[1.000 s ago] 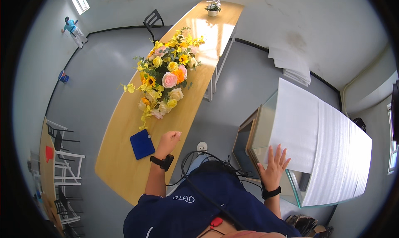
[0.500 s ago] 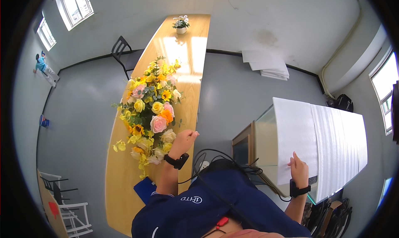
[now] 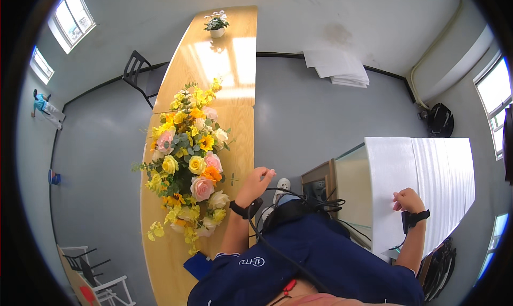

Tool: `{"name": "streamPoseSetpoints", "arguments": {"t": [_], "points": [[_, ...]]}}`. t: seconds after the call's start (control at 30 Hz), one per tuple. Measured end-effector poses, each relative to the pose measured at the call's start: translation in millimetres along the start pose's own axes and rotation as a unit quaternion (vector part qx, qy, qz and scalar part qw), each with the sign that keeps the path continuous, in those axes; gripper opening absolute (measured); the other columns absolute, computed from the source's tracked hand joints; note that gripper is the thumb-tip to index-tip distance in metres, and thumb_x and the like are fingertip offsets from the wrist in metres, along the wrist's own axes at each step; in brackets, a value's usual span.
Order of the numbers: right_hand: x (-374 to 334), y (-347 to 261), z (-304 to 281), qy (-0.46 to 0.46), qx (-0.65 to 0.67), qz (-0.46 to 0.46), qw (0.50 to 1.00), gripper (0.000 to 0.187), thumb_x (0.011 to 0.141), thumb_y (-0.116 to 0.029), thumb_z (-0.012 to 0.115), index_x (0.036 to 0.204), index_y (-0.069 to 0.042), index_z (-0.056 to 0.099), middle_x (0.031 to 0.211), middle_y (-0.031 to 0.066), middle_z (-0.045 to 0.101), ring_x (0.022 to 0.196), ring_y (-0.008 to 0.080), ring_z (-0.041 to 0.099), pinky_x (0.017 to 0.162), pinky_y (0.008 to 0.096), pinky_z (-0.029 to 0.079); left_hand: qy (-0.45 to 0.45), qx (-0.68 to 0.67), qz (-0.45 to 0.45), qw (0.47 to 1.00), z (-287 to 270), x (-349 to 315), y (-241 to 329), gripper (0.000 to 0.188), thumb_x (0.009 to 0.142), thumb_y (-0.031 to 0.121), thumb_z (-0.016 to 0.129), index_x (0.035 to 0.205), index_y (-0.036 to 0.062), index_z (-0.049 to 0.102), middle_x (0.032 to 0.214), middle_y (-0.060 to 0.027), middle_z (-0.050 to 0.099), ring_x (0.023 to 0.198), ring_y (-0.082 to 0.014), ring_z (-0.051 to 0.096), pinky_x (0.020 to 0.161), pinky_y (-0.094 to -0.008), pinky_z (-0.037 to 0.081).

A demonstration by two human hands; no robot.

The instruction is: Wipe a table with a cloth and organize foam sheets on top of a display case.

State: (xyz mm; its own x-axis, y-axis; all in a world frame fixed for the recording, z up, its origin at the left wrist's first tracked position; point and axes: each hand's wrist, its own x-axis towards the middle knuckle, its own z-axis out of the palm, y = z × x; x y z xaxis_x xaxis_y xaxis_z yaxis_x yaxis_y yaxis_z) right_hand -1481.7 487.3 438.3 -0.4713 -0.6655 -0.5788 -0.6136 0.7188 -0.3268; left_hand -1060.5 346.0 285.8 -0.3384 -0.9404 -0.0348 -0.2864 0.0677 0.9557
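Observation:
My left hand [image 3: 256,185] is raised over the near right edge of the wooden table [image 3: 240,135], holding nothing, with its fingers loosely bent and slightly apart. To its left on that table lies a large flower arrangement [image 3: 202,189] of yellow, pink, white and orange blooms with green leaves; the hand does not touch it. My right hand [image 3: 410,200] is also empty and loosely curled, with separate fingertips showing. In the picture it overlaps the white foam sheet [image 3: 389,167] covering a glass-sided case; whether it touches the sheet I cannot tell. Each wrist wears a black band.
Black cables [image 3: 320,203] hang around my waist. Beside the table's far part stands a dark chair [image 3: 140,76], and a potted plant [image 3: 217,32] sits at the table's far end. White sheets [image 3: 342,71] lie by the back wall, with a black bag [image 3: 440,120] farther right.
The view has shifted and turned slightly as I moved. Both hands now appear farther right, and the right hand's outstretched finger has curled in. The flower arrangement still lies on the table.

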Motion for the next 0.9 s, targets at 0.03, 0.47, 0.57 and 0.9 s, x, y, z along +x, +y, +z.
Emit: {"name": "streamPoseSetpoints", "arguments": {"t": [0.03, 0.47, 0.57, 0.9], "points": [[4.9, -0.6, -1.9, -0.019, 0.030, 0.019, 0.999, 0.034, 0.084, -0.019, 0.046, 0.061, 0.004, 0.054, 0.052, 0.0117, 0.057, 0.043, 0.0171, 0.055, 0.045, 0.0288, 0.045, -0.004, 0.008, 0.012, 1.000, 1.2, 15.9, 6.7, 0.026, 0.086, 0.023, 0.048, 0.084, 0.0013, 0.062, 0.062, -0.0032, 0.049, 0.058, -0.0101, 0.045, 0.055, -0.0233, 0.037], [-3.2, 10.1, 19.9, 0.185, 0.062, 0.041, 0.980, 0.018, 0.070, -0.016, 0.064, 0.066, -0.001, 0.054, 0.051, 0.0065, 0.053, 0.048, 0.0181, 0.053, 0.047, 0.0295, 0.041, -0.262, 0.024, 0.211, 0.941, 111.9, 215.2, 112.8, 0.017, 0.081, 0.015, 0.054, 0.091, 0.0019, 0.057, 0.088, -0.0088, 0.060, 0.079, -0.0185, 0.057, 0.070, -0.0272, 0.044], [-16.8, 2.1, 29.0, 0.238, 0.050, 0.035, 0.969, 0.025, 0.066, -0.016, 0.067, 0.083, -0.001, 0.058, 0.056, 0.0073, 0.055, 0.054, 0.0216, 0.055, 0.053, 0.0300, 0.043, -0.356, -0.030, 0.228, 0.906, 140.7, 233.4, 134.9, 0.021, 0.079, 0.016, 0.056, 0.096, 0.0038, 0.056, 0.091, -0.0082, 0.061, 0.086, -0.0205, 0.059, 0.075, -0.0299, 0.045], [-36.3, -69.0, 83.0, 0.334, 0.079, 0.180, 0.922, 0.055, 0.067, -0.019, 0.067, 0.115, -0.002, 0.047, 0.110, 0.0190, 0.051, 0.102, 0.0344, 0.048, 0.086, 0.0384, 0.039, -0.549, -0.014, 0.276, 0.789, 175.5, 343.9, 140.5, 0.018, 0.083, 0.015, 0.053, 0.097, 0.0040, 0.057, 0.092, -0.0090, 0.060, 0.085, -0.0212, 0.057, 0.076, -0.0310, 0.044]]}}
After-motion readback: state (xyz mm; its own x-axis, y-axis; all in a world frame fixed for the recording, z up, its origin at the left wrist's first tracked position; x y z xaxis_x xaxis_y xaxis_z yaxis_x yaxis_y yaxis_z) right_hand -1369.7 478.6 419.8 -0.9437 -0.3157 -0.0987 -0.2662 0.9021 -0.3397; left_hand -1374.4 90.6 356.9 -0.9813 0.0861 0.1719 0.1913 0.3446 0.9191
